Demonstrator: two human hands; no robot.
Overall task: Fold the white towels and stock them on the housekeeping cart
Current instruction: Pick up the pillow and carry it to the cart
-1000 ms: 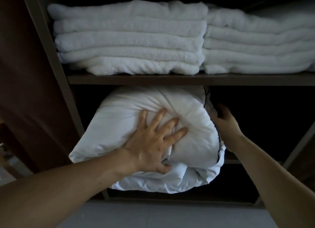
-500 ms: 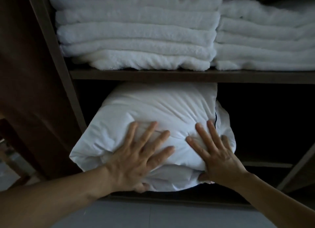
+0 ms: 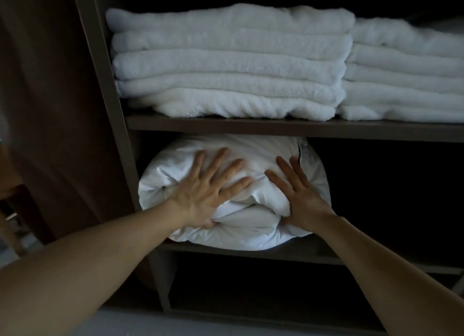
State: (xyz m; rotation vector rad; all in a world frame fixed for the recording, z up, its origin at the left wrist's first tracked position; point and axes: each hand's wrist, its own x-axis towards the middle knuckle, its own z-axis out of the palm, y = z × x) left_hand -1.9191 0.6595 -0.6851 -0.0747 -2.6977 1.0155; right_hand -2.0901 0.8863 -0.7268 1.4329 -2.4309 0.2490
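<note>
Two stacks of folded white terry towels sit side by side on the upper dark shelf board [image 3: 276, 128] of the cart: the left stack of thick folded white towels [image 3: 226, 64] is about five layers high with its folded edges facing out, and the right stack of folded white towels [image 3: 401, 74] touches it and runs off the frame's edge. So the folding and stocking looks largely done for that shelf, though I cannot tell whether more loose towels wait out of view. In the compartment below, a smooth white bunched-up fabric bundle [image 3: 246, 225], seemingly a pillow or duvet rather than a towel, fills the left part of the lower dark shelf [image 3: 313, 256] and bulges a little past its front edge, against the grey upright post [image 3: 108, 84]. The left hand [image 3: 208, 192] lies flat on the bundle's front, fingers straight and spread, pressing it inward; the right hand [image 3: 301, 197] does likewise just beside it, near the bundle's right edge. Neither grasps anything. The step in hand appears to be seating this bundle fully; the space to its right is dark and its contents cannot be made out.
</note>
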